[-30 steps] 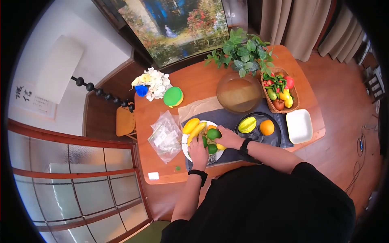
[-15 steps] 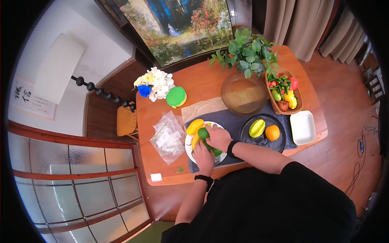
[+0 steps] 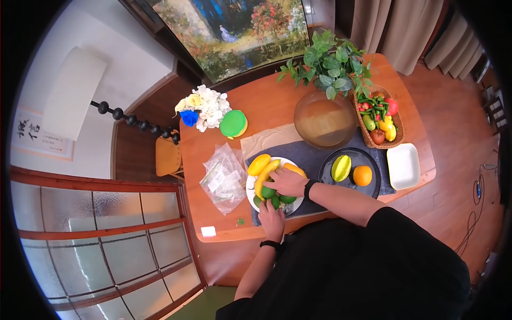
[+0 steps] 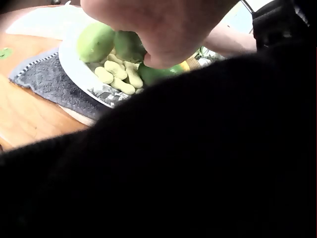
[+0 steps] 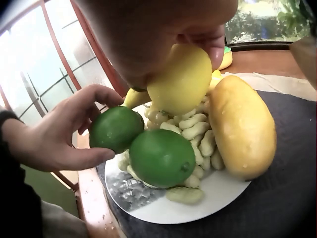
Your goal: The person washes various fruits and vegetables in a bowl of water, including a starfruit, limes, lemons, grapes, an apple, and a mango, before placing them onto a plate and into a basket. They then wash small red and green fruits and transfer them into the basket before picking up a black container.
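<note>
A white plate (image 5: 163,215) holds peanuts (image 4: 116,72), green limes, a banana (image 3: 262,184) and mangoes (image 5: 242,126). At its near edge my left hand (image 3: 272,220) pinches a lime (image 5: 116,129) between thumb and fingers. A second lime (image 5: 162,157) lies against that one on the peanuts. My right hand (image 3: 288,183) reaches over the plate from the right, its fingers near the banana. Under it, in the right wrist view, its fingers curl round a yellow lemon (image 5: 181,82), which the hand hides from above.
Right of the plate, a black tray (image 3: 349,188) bears a star fruit (image 3: 341,168) and an orange (image 3: 362,175). Beyond are a glass bowl (image 3: 325,120), a fruit basket (image 3: 400,128) and a white dish (image 3: 404,166). Plastic bags (image 3: 221,178) lie to the left.
My left hand has drawn back from beside the banana to the plate's near edge. My right hand, earlier holding a lime, has let it go and now sits lower over the plate.
</note>
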The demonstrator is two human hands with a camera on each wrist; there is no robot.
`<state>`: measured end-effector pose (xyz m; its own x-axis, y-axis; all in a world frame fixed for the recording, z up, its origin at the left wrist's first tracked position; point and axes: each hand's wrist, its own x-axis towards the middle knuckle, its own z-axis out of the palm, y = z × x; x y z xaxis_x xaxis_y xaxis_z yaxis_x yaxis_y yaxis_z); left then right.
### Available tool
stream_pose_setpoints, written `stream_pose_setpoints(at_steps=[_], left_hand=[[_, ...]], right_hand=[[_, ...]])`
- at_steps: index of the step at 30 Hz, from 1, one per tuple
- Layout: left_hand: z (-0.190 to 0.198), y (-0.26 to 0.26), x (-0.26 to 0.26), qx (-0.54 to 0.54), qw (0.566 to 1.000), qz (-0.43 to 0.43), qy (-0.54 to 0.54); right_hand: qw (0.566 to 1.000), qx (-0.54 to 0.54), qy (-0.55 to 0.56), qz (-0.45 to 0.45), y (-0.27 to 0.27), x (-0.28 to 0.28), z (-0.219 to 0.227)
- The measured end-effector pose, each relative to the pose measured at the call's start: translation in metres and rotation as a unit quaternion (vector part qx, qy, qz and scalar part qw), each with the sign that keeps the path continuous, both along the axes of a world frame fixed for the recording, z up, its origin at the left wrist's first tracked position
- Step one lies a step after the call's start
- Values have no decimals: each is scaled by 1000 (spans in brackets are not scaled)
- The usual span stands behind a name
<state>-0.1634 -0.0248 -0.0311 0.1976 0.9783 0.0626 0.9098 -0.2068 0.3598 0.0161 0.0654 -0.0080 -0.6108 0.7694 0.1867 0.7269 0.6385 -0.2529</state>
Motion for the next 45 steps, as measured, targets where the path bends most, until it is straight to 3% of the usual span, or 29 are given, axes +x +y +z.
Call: stream_pose_setpoints(at_steps=[7,12,19,22,26,28,30,31,32,33,35,37,39,40,42,45], left_hand=[[-9,-3,-5,-14,1000,17,-4],[-17,-10,-11,-1,999,17,-49],[-20,-17,-11,-16,998,37,-52],[-9,-17,-14,-30,998,35,-53],[-8,-20,-26,-14,995,60,-75],[-14,-15,-34,-29,993,53,-99],[2,-8,-25,16,989,39,-139],[11,-2,-15,16,990,31,-138],[22,8,1,41,988,-40,-141],[30,18,18,67,982,-109,-142],[37,32,62,-6,961,-194,-199],[64,37,125,-64,941,-271,-192],[68,41,172,-35,936,-331,-110],[72,42,191,-34,935,-334,-109],[79,44,223,-104,939,-326,43],[72,46,247,-104,937,-322,89]], right_hand=[[1000,25,-2,13,0,0,-16],[995,-86,53,-1,-1,3,-10],[993,-72,87,-47,-6,14,2],[983,-85,138,-88,-17,39,37],[931,-75,272,-229,-62,106,85],[912,-42,237,-333,-106,149,96],[900,-81,189,-384,-148,185,97],[906,-92,152,-384,-169,194,101],[903,-89,155,-391,-187,197,97],[902,-152,152,-374,-205,197,91],[896,-211,153,-360,-223,186,81],[879,-285,131,-360,-226,170,72],[882,-272,124,-365,-221,157,67],[885,-262,114,-369,-219,151,65],[882,-258,124,-375,-214,146,59],[886,-272,97,-364,-209,144,56]])
